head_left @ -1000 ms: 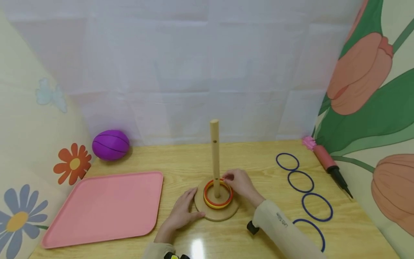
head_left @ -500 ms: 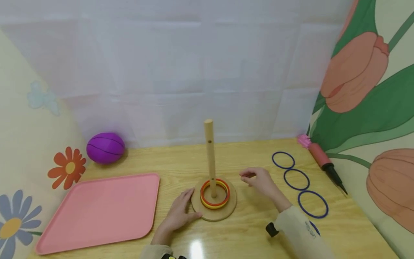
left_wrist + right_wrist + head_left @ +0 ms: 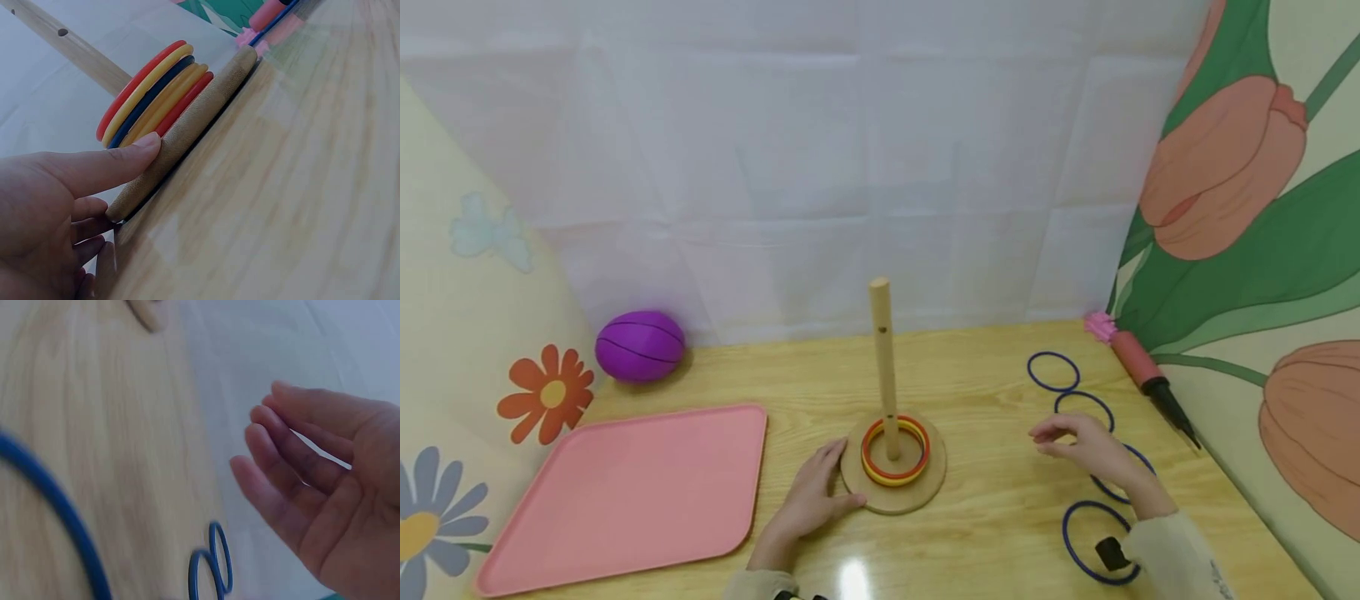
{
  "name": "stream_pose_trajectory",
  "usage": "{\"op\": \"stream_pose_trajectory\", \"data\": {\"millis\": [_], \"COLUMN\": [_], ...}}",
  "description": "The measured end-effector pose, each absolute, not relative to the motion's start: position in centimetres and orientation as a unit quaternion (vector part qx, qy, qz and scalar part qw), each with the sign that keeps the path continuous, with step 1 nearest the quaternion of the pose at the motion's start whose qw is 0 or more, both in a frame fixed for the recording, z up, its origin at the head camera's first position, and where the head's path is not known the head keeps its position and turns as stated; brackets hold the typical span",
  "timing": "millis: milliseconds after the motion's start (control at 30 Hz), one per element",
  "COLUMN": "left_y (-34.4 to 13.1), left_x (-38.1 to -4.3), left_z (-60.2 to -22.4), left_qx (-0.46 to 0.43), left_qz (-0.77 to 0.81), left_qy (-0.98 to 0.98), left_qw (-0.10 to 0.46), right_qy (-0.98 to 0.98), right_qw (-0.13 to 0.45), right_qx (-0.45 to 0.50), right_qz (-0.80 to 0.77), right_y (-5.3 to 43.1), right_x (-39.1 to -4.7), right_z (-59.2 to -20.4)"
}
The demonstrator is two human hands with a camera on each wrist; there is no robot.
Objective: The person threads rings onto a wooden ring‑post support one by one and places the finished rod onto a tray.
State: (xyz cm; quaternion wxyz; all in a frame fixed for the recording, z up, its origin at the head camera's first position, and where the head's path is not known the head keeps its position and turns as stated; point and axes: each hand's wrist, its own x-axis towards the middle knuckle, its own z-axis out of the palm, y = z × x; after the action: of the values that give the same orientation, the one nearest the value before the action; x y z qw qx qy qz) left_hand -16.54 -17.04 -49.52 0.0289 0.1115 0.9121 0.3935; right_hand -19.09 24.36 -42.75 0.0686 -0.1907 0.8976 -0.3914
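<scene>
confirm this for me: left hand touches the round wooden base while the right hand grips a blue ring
Not quite: the right hand is empty, as the right wrist view shows. The left hand does touch the round wooden base.

Light wood-grain table (image 3: 985,533) filled the frame's lower half. Directly on it: pink tray (image 3: 632,492) lower left, purple ball (image 3: 641,347) behind it at left, round-based wooden stand (image 3: 897,501) at centre, four blue rings (image 3: 1067,391) down the right, pink-and-black pump (image 3: 1137,358) along right edge.
</scene>
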Motion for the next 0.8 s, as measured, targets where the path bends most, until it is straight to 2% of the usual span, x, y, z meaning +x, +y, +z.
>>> {"op": "stream_pose_trajectory", "data": {"millis": [200,433,633,800], "left_y": [-17.1,-17.3,-17.2,-17.1], "left_x": [-16.5,-16.4,-16.5,-16.6], "left_z": [-49.5,-49.5,-49.5,-49.5], "left_qx": [0.109,0.110,0.108,0.108], "left_qz": [0.396,0.400,0.403,0.405], "left_qy": [0.911,0.909,0.908,0.907], "left_qw": [0.031,0.034,0.036,0.037], "right_qy": [0.889,0.896,0.905,0.908], "right_qw": [0.103,0.085,0.125,0.128], "right_qx": [-0.227,-0.246,-0.198,-0.175], "right_qz": [-0.384,-0.359,-0.355,-0.358], "right_y": [27.6,30.0,30.8,30.9], "right_x": [-18.0,-16.8,-16.1,-15.7], "right_z": [-44.1,-45.5,-46.2,-46.4]}}
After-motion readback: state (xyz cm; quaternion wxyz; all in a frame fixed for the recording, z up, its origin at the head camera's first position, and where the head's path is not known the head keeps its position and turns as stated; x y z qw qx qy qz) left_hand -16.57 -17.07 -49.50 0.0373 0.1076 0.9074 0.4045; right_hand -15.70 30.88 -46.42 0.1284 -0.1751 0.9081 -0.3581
